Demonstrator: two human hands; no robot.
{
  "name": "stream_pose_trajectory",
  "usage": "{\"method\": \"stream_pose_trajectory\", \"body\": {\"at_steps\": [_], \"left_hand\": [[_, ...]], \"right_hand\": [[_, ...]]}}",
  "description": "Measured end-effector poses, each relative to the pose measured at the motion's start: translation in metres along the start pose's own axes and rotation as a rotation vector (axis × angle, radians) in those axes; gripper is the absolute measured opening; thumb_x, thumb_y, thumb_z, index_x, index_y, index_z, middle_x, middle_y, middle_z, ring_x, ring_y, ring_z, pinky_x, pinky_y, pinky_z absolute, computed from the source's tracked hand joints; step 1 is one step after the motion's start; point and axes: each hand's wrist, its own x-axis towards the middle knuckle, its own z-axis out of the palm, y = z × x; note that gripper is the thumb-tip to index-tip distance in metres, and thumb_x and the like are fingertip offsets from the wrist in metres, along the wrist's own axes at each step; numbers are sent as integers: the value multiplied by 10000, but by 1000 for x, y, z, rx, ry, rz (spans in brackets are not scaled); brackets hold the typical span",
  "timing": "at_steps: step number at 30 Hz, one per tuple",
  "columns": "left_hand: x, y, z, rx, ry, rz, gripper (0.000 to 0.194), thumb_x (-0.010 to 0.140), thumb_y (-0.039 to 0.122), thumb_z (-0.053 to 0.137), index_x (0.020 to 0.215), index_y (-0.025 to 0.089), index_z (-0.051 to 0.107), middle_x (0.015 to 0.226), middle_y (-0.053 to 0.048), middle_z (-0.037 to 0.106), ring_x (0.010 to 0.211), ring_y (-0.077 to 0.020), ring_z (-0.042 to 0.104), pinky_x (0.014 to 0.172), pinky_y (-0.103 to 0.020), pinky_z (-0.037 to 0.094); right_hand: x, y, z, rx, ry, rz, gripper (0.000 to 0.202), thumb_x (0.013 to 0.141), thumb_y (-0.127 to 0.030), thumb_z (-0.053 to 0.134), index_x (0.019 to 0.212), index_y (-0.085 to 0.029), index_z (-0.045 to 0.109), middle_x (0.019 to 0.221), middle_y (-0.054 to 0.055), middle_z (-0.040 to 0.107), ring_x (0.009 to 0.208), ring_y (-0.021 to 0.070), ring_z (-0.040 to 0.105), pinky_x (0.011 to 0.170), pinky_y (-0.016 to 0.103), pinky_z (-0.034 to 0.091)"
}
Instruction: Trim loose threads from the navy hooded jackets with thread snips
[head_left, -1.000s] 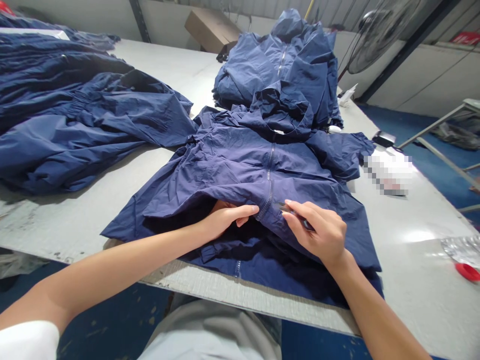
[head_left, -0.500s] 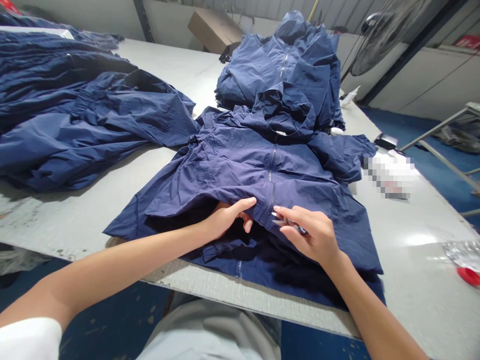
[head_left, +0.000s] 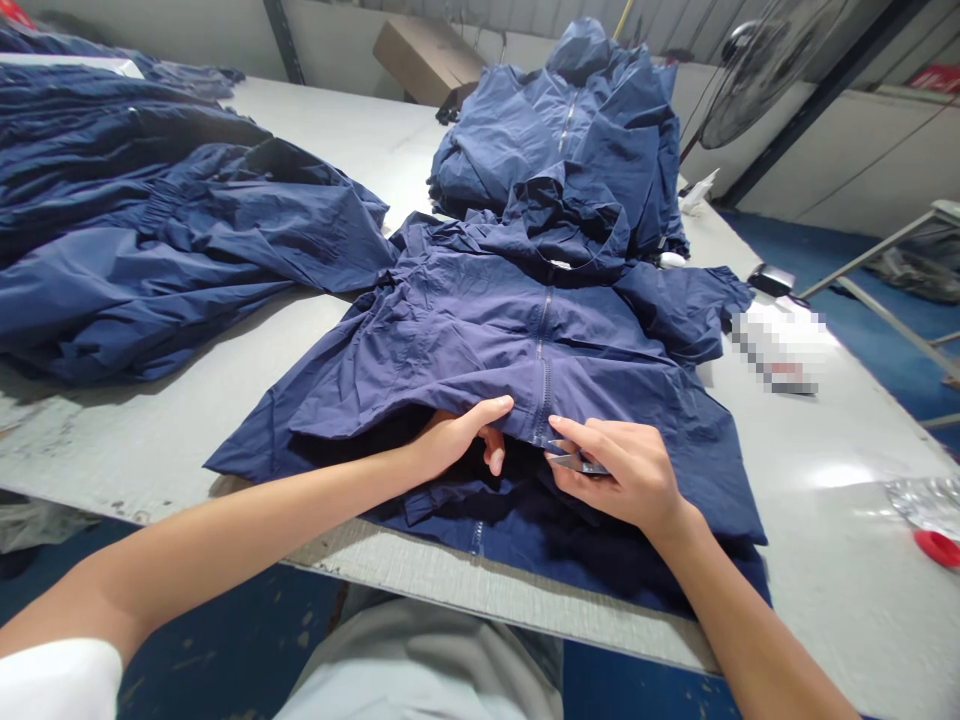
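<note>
A navy hooded jacket (head_left: 465, 330) lies front up before me, its zipper (head_left: 544, 350) running down the middle. My left hand (head_left: 465, 435) is tucked under the lifted hem, thumb on top of the cloth, gripping the edge just left of the zipper. In my right hand (head_left: 622, 465) are small thread snips (head_left: 577, 463), their blades parted and pointing left at the zipper's bottom end. Beneath the raised hem shows another navy layer with a short piece of zipper (head_left: 478, 538). The fingers of my left hand under the cloth are partly hidden.
Folded navy jackets (head_left: 510, 120) are stacked behind, and a large heap of navy garments (head_left: 150, 240) covers the left of the table (head_left: 832, 540). A fan (head_left: 765, 80) stands at the back right. A plastic bottle with a red cap (head_left: 937, 547) lies at the right edge.
My right hand has turned slightly and brought the snips' blades down to the zipper's lower end at the hem. The left hand keeps its hold on the jacket.
</note>
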Motion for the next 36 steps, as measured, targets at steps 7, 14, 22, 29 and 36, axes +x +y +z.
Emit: {"method": "stream_pose_trajectory", "body": {"at_steps": [7, 14, 22, 29, 36], "left_hand": [[0, 4, 0, 18, -37, 101, 447, 851, 531, 517, 599, 166, 572, 573, 8, 564, 439, -90, 432, 548, -278, 387], [-5, 6, -2, 121, -79, 94, 489, 901, 533, 476, 591, 176, 601, 484, 25, 472, 502, -121, 448, 645, -288, 401], [-6, 9, -2, 152, -91, 137, 488, 914, 514, 455, 569, 186, 564, 474, 24, 434, 515, -131, 442, 666, -299, 392], [-6, 10, -2, 193, -97, 143, 493, 916, 517, 450, 548, 195, 518, 478, 26, 413, 526, -135, 436, 698, -306, 409], [-6, 11, -2, 186, -102, 142, 483, 925, 477, 446, 538, 196, 511, 484, 26, 405, 530, -131, 436, 697, -309, 397]], "right_hand": [[2, 3, -6, 1, -52, -11, 303, 888, -201, 627, 1186, -172, 583, 698, -9, 673, 531, 100, 588, 547, 216, 450], [9, -25, -17, -223, -163, 61, 337, 961, -270, 564, 1267, -131, 543, 762, 21, 684, 553, 124, 584, 565, 258, 419], [0, -34, -11, -215, -127, 93, 233, 928, -254, 632, 1125, -145, 570, 745, 21, 662, 581, 117, 599, 585, 238, 427], [0, -34, -7, -179, -92, 101, 237, 924, -220, 628, 1144, -156, 568, 762, 28, 676, 604, 123, 621, 596, 231, 450], [2, -34, -5, -177, -72, 74, 252, 904, -192, 656, 1136, -134, 578, 741, 31, 662, 586, 123, 595, 585, 237, 446]]}}
